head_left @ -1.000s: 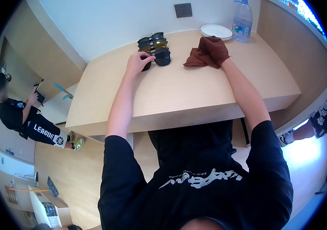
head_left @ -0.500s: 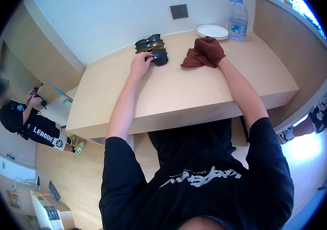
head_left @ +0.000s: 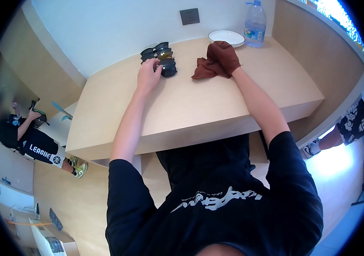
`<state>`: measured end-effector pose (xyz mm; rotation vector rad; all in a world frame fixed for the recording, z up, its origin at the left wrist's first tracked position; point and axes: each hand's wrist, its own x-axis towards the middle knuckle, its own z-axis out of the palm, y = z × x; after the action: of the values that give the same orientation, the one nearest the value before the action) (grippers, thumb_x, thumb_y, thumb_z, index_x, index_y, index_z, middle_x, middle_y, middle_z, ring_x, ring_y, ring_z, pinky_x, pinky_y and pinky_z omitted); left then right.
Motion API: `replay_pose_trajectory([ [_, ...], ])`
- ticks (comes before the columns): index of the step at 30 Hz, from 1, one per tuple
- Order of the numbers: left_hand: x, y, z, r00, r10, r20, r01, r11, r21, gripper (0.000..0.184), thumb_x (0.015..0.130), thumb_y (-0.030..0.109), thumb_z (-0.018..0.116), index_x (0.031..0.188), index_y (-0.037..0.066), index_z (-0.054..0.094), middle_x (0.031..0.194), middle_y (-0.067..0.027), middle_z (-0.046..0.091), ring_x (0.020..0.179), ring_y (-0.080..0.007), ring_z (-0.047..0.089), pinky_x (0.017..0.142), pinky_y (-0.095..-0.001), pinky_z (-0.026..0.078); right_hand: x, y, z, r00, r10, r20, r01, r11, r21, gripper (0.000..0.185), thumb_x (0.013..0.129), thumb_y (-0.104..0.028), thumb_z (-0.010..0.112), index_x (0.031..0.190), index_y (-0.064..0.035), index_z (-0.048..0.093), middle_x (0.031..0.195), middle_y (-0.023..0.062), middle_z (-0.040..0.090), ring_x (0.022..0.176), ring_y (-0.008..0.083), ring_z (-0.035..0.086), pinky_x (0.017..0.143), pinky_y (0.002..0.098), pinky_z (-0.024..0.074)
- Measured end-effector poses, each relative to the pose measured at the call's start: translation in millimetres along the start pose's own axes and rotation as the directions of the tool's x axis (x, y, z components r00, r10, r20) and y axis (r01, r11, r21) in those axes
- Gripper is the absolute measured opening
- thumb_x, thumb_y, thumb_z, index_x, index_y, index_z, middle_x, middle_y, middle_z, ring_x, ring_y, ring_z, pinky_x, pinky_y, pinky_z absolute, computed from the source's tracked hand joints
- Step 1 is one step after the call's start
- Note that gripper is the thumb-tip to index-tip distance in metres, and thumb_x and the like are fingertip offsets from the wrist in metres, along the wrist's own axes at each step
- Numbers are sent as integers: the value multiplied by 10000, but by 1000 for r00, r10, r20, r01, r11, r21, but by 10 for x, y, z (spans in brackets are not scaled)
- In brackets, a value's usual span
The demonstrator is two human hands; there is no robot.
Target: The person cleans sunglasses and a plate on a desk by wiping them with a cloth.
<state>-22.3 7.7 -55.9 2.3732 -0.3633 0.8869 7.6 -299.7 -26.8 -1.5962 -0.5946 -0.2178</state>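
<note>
My left hand [head_left: 148, 73] is at the front pair of dark sunglasses [head_left: 168, 69], its thumb and fingers closed on their left side. Behind that pair, more sunglasses [head_left: 165, 54] lie in a row, one with yellowish lenses and others dark. A brown cloth [head_left: 218, 60] covers my right hand, whose fingers are hidden in its folds; only the wrist [head_left: 236, 73] shows below. The cloth is bunched around this hand, and one corner hangs out to the left over the desk.
A white dish [head_left: 229, 38] and a clear plastic bottle [head_left: 255, 26] with a blue cap stand at the back of the wooden desk [head_left: 182, 102]. A side panel [head_left: 314, 55] bounds the right. One person [head_left: 24, 132] stands at left; another's leg [head_left: 329, 140] shows at right.
The whole view has shifted slightly, so the desk sits a little further left. Both hands keep their places at the sunglasses and the cloth. The person at left has moved their hands.
</note>
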Motion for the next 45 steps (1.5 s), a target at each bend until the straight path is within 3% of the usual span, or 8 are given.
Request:
replay_pose_trajectory([
  [2, -29, 69, 0, 999, 41, 18, -41, 999, -2, 245, 851, 163, 665, 1068, 51, 648, 1035, -100, 651, 983, -272, 621, 869, -384, 487, 3, -21, 41, 930, -75, -361, -85, 909, -409, 286, 786, -232, 633, 638, -25, 502, 632, 99, 538, 591, 191, 498, 607, 320, 440],
  [6, -106, 247, 51, 989, 146, -27, -146, 989, -23, 217, 832, 129, 653, 1032, 47, 641, 1014, -105, 646, 983, -297, 608, 871, -402, 482, 188, 220, -64, 843, -443, -304, -32, 523, -851, 265, 683, -258, 697, 663, -45, 541, 689, 165, 610, 663, 334, 590, 643, 413, 463],
  [12, -208, 390, 320, 946, 321, -39, -322, 947, -20, 153, 793, 85, 633, 939, 42, 645, 958, -114, 638, 957, -300, 602, 822, -409, 488, 666, 593, -217, 973, -96, -209, -207, 29, -978, 246, 800, -337, 617, 893, -128, 708, 960, 74, 716, 883, 271, 682, 759, 398, 502],
  [17, -173, 469, 573, 899, 431, -73, -435, 899, -54, 69, 786, 71, 615, 844, 48, 645, 886, -115, 633, 893, -294, 616, 781, -413, 490, 755, 661, -205, 985, -58, -162, -156, 97, -983, 247, 812, -338, 618, 929, -141, 710, 980, 80, 718, 902, 269, 685, 762, 406, 513],
  [27, -76, 862, 989, 948, 259, -186, -290, 943, -163, 64, 799, 80, 599, 827, 45, 644, 819, -118, 645, 763, -302, 633, 665, -406, 505, 1014, 598, -156, 985, 165, -46, -55, 51, -997, 240, 846, -259, 631, 1022, -118, 714, 1072, 133, 702, 990, 322, 677, 807, 448, 556],
  [33, -107, 939, 937, 965, 258, -50, -262, 957, -123, 70, 801, 90, 596, 826, 49, 647, 784, -114, 656, 717, -301, 637, 646, -411, 506, 865, 558, -107, 980, 94, -177, -179, 17, -984, 226, 793, -291, 679, 931, -116, 716, 985, 131, 707, 959, 303, 673, 806, 376, 538],
  [39, -64, 1005, 799, 998, 66, -21, -69, 973, -222, 107, 794, 145, 616, 841, 57, 657, 808, -125, 676, 731, -309, 649, 667, -413, 513, 534, 596, -174, 948, -314, -58, 3, 190, -982, 169, 708, -245, 699, 801, -105, 680, 859, 115, 686, 881, 305, 656, 738, 402, 527],
  [45, 165, 764, 765, 970, -241, 28, 186, 663, -726, 334, 920, 293, 611, 1107, 16, 618, 979, -119, 697, 894, -192, 666, 774, -320, 504, 163, -130, 110, 909, -398, 119, 205, 181, -962, 157, 620, -215, 708, 668, -75, 656, 820, 132, 666, 823, 334, 643, 652, 434, 523],
])
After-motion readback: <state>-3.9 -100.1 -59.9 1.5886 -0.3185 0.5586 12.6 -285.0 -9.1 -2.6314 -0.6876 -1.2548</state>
